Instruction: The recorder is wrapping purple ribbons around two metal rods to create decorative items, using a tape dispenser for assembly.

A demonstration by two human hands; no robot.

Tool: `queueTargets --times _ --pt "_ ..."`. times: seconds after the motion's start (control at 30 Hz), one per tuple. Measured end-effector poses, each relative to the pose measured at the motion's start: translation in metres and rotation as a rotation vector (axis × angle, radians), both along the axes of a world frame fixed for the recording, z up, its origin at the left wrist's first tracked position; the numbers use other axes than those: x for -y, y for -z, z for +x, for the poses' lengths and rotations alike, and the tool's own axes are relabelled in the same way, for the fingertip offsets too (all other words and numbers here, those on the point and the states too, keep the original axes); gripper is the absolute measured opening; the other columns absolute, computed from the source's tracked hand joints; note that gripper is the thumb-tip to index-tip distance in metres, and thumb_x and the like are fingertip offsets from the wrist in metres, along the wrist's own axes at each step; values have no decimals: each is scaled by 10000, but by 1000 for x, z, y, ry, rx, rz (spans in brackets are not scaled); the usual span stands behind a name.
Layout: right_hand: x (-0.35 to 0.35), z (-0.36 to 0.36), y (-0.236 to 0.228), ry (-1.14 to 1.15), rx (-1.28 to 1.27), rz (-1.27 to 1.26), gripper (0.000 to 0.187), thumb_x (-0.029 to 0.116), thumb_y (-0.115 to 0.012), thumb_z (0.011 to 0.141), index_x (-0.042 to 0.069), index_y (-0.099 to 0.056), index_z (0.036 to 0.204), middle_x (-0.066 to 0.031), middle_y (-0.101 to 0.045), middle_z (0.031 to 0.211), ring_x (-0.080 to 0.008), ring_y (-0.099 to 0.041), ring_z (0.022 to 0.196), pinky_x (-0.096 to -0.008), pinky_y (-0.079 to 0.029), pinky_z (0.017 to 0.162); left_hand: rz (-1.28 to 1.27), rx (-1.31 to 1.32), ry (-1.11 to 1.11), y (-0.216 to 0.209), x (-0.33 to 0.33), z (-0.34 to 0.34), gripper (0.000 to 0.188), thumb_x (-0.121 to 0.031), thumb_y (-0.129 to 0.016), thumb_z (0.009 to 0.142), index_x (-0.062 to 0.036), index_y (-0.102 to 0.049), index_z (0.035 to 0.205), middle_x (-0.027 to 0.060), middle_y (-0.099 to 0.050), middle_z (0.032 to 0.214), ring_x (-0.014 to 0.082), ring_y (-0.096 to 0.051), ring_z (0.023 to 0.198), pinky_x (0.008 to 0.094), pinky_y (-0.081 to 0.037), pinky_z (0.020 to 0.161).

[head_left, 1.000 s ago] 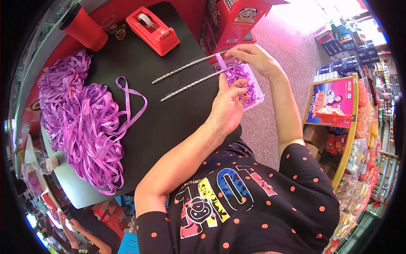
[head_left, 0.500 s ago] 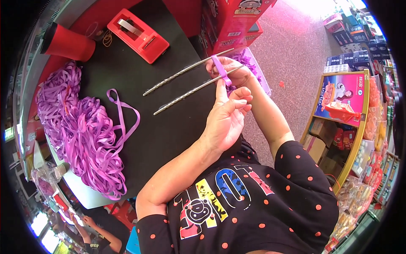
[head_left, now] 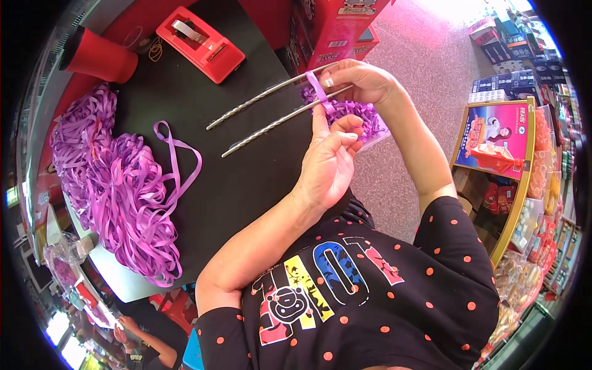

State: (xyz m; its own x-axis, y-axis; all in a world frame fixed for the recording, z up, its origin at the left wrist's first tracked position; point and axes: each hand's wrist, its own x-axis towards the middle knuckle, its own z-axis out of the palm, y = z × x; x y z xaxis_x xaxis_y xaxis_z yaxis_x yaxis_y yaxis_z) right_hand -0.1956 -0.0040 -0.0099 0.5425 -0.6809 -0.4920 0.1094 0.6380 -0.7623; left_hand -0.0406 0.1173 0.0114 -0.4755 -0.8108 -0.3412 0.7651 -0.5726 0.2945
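Two thin metal rods with twisted ends, a nearer one (head_left: 265, 129) and a farther one (head_left: 253, 105), lie parallel above the black table. A purple ribbon (head_left: 318, 88) loops around both near their right ends. My left hand (head_left: 327, 163) is palm up, its index fingertip touching the ribbon at the nearer rod; the other fingers are loosely bent, apart and hold nothing. Over the rods' right ends, my right hand (head_left: 364, 81) is closed with its thumb against the ribbon. Its other fingertips are partly hidden. Below the hands, a clear plastic bin (head_left: 377, 140) holds purple ribbon pieces (head_left: 364, 120).
A big heap of purple ribbon (head_left: 126, 203) covers the table's left side, one loose strand (head_left: 176, 160) trailing right. At the back are a red tape dispenser (head_left: 202, 46) and a red cup (head_left: 102, 57). Red cartons (head_left: 333, 34) stand beyond the rods; a display shelf (head_left: 493, 142) is at right.
My right hand has swung from behind the rods to over their right ends, its elbow farther out. More of the bin now shows. My left hand has barely moved.
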Motion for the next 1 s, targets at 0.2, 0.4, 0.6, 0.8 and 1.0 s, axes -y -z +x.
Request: queueTargets --times 0.2,0.4,0.6,0.8,1.0 --pt "-3 -8 -18 -23 -82 -111 248 199 -557 882 -11 -689 892 37 -539 725 -55 -465 635 -206 -404 613 -41 -42 -14 -1 -3 -4 764 39 -467 738 -288 -264 1398 36 -529 1110 214 -472 1066 410 -348 961" --pt "-5 -16 -26 -23 -340 -219 309 274 -554 914 -2 -692 919 42 -547 743 -37 -447 633 -198 -390 590 -29 -63 22 -2 1 -2 910 41 -452 715 -334 -108 1470 18 -511 1067 157 -471 988 332 -350 888" --pt "-2 -13 -17 -73 -304 -289 239 223 -656 861 -2 -680 941 -23 -663 833 -51 -590 719 -199 -464 653 -22 -94 25 2 0 0 742 -18 -509 735 -294 -272 1381 22 -574 1040 205 -489 1061 422 -326 976" --pt "13 1 21 -193 -83 -162 221 142 -655 851 -30 -647 989 -49 -665 881 -103 -617 765 -238 -495 721 -12 -90 44 0 -1 4 896 -35 -536 736 -296 -92 1468 23 -575 1030 200 -506 1040 412 -331 966" --pt "21 14 36 -297 127 -109 198 194 -683 855 25 -650 951 -15 -630 876 -96 -593 812 -242 -480 751 -2 -96 49 1 0 6 970 -48 -534 741 -294 19 1499 25 -573 1029 189 -512 1030 401 -325 965"
